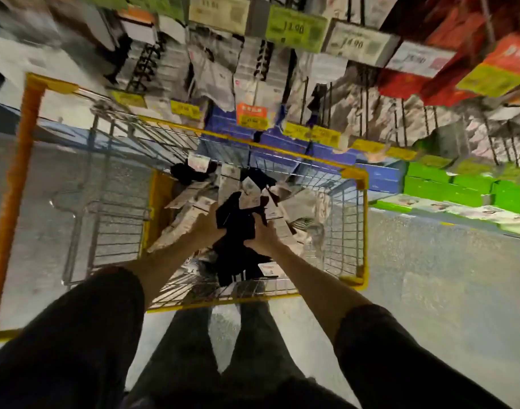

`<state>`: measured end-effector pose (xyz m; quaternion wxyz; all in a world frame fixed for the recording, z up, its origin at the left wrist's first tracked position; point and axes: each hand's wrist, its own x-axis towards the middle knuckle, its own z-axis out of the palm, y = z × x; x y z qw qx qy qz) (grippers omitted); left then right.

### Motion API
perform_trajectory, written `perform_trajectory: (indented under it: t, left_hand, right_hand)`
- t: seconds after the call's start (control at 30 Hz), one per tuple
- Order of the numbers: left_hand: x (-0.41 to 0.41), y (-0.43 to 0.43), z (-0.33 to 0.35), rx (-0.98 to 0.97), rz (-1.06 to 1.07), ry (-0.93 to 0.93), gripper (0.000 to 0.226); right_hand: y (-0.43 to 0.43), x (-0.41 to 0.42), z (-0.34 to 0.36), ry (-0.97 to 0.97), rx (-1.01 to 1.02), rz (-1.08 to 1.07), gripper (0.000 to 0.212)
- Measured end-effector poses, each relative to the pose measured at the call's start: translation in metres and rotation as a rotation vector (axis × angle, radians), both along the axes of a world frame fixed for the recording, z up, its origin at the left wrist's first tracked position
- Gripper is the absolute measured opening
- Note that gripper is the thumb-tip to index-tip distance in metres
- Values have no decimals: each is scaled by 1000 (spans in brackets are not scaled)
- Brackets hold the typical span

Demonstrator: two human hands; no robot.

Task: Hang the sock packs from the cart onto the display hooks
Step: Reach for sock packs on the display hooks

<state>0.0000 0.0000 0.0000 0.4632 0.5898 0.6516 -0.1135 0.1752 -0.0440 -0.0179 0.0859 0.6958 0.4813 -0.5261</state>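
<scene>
A yellow-rimmed wire cart (353, 172) stands in front of me, holding several sock packs, black and pale with white header cards. Both my hands are down inside it. My left hand (207, 221) and my right hand (264, 234) grip a bundle of black sock packs (238, 215) between them, its white cards (249, 193) sticking up. More pale packs (185, 216) lie to the left in the cart. Beyond the cart, display hooks (260, 66) carry hanging sock packs under price tags (295, 29). The view is blurred.
The cart's orange handle (15, 184) runs along the left. Blue boxes (282, 149) and green boxes (447, 187) fill the low shelf past the cart. Red packages (447, 48) hang at top right. Grey floor lies on both sides; my dark trouser legs are below.
</scene>
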Motion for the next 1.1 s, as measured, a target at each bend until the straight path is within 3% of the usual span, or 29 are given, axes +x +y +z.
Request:
perform_trajectory:
  t: [0.1,0.2,0.37,0.57,0.67,0.77,0.97,1.1]
  left_hand:
    - [4,12,-22,-28,37,29,91]
    - [11,20,-35,-72,59,-12,76]
    - [6,25,-33,-115,119,-62,61]
    - [-28,32,-12,-81,387,-146,68]
    - [-37,42,4,-91,460,-167,64]
    - [-44,50,21,-90,478,-237,73]
    - [-67,45,49,21,414,-329,86]
    - [-67,31,66,160,270,-244,87]
  right_hand:
    - [6,-5,-16,12,-40,37,101]
    - [8,-12,-34,9,4,-25,99]
    - [20,-16,-34,16,97,-410,56]
    - [32,-19,-9,94,192,-470,28]
    - [33,-23,5,137,215,-520,29]
    - [30,-24,16,131,230,-493,37]
    - [29,-19,47,112,402,-421,40]
    - [28,-19,66,71,426,-472,45]
